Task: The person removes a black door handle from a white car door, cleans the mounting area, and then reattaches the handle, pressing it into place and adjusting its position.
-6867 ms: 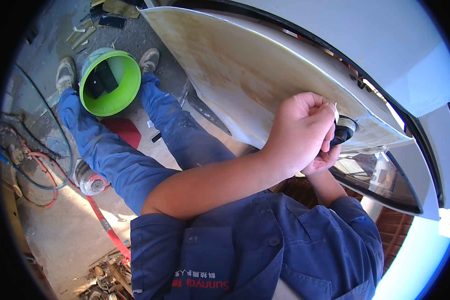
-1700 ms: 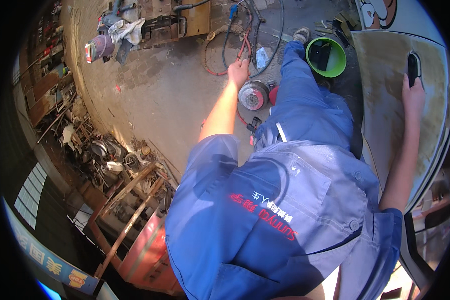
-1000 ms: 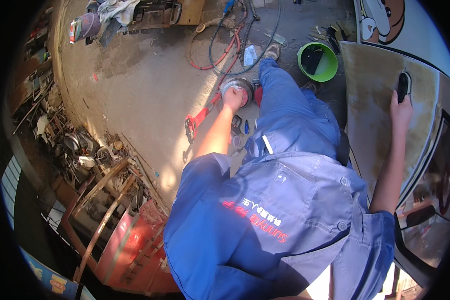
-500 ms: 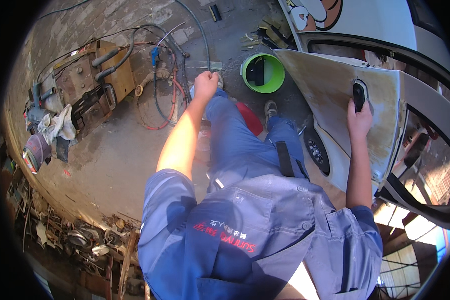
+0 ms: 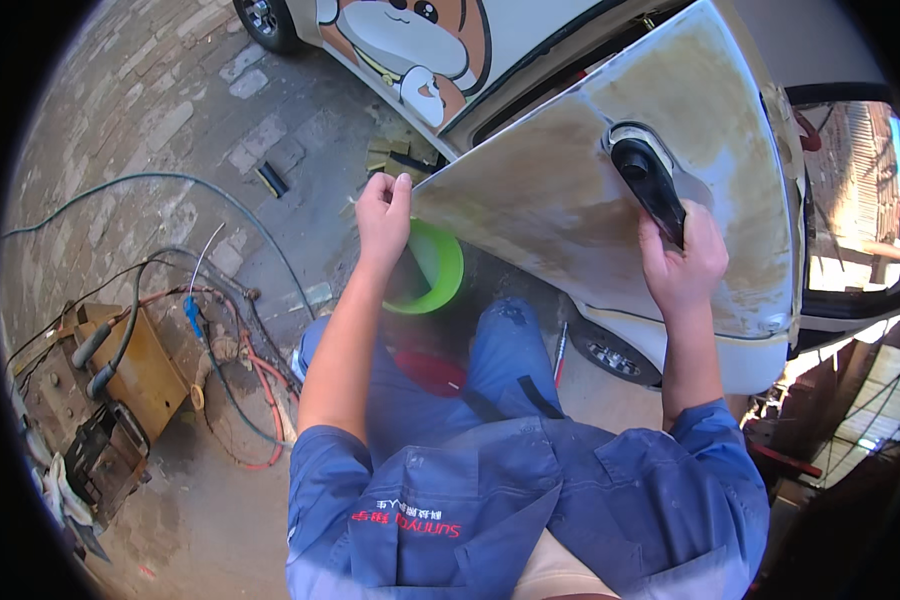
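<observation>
My right hand point(image 5: 686, 250) is wrapped round the lower end of a black door handle point(image 5: 638, 170), set in an oval recess of a vehicle door. The door point(image 5: 710, 90) stands open, its outer skin patched with brownish and white sanded areas. My left hand point(image 5: 382, 218) is closed with curled fingers beside the door's pointed far corner; nothing shows in it, and I cannot tell whether it touches the edge. Below that hand is a bright green bucket point(image 5: 452, 268), partly covered by my forearm.
A white vehicle body with a cartoon animal point(image 5: 410, 40) stands ahead. Hoses point(image 5: 260, 400) coil on the left beside a rusty machine point(image 5: 130, 370). A red basin-like thing point(image 5: 430, 372) lies by my legs. Dark blocks point(image 5: 270, 180) lie on the paving.
The view has turned and come nearer the door. My left hand has moved from open floor to beside the door's corner. My right hand still holds the handle, and the door has turned.
</observation>
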